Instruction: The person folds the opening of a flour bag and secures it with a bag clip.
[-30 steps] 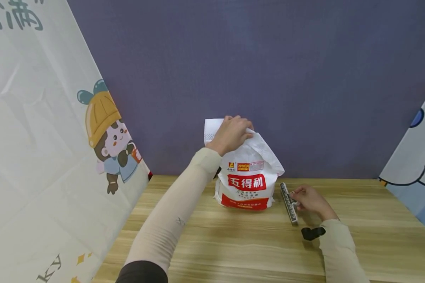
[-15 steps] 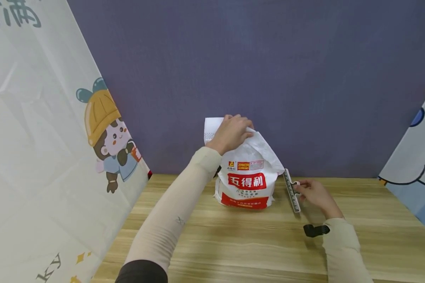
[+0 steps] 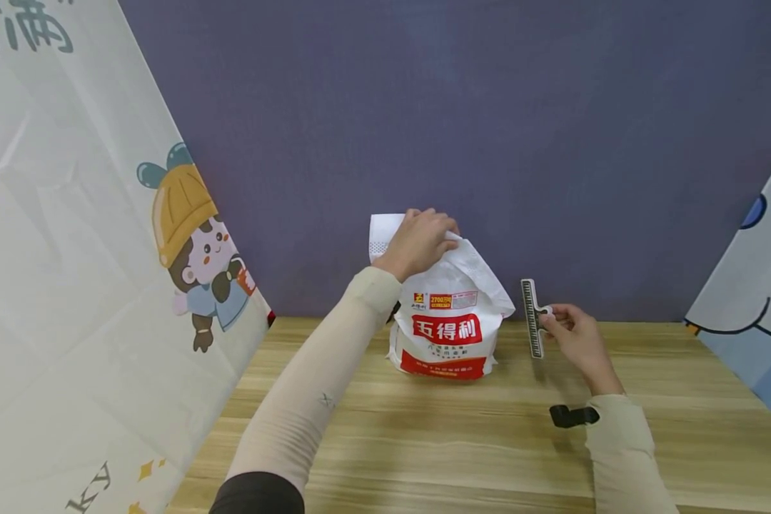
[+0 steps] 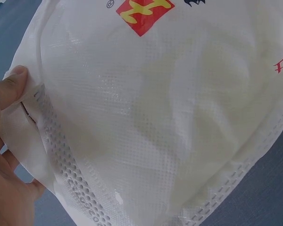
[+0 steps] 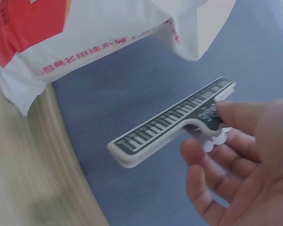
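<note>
A white bag with red printed panels (image 3: 446, 332) stands on the wooden table near the back. My left hand (image 3: 420, 245) grips its gathered top, with the corner of the bag's mouth sticking out to the left. Close up in the left wrist view, thumb and fingers of the left hand (image 4: 12, 141) pinch the folded white edge. To the right of the bag, my right hand (image 3: 575, 339) pinches a long bag clip (image 3: 532, 319) with a piano-key pattern by its handle. The right wrist view shows the clip's bar (image 5: 174, 120) pointing away from the thumb and fingers, apart from the bag.
The wooden table (image 3: 424, 442) ends at a dark blue-grey backdrop (image 3: 552, 143). A white printed sheet with a cartoon figure (image 3: 205, 250) hangs on the left, another printed sheet (image 3: 758, 285) on the right. A black wrist mount (image 3: 572, 416) juts from the right sleeve.
My right hand has raised the clip off the table, and the clip has turned more upright beside the bag. The left hand keeps its grip on the bag's top.
</note>
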